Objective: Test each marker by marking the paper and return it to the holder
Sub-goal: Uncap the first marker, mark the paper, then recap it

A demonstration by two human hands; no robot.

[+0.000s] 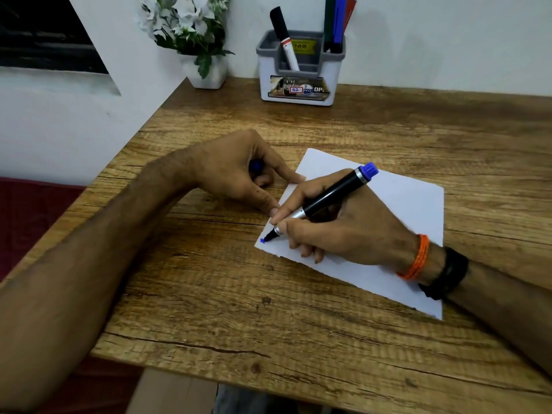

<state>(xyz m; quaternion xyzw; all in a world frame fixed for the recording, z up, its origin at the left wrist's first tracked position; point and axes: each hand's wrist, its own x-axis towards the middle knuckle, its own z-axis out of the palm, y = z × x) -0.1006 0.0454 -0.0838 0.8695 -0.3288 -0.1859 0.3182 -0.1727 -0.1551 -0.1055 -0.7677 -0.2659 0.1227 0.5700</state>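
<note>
My right hand [349,231] grips a black marker with a blue end [331,198], its tip touching the near-left corner of the white paper [412,204], where a small blue mark [262,240] shows. My left hand [236,171] rests on the table at the paper's left edge, curled around the blue cap [256,166], with a finger pressing on the paper's edge. The white and grey holder [300,85] stands at the back of the table. It holds a black-capped white marker [283,37] on the left and green, blue and red markers [337,22] on the right.
The wooden table [268,309] fills the view; its left edge runs diagonally beside a white wall. A white pot of white flowers [206,70] stands left of the holder. I wear an orange thread and a black band on my right wrist [430,264].
</note>
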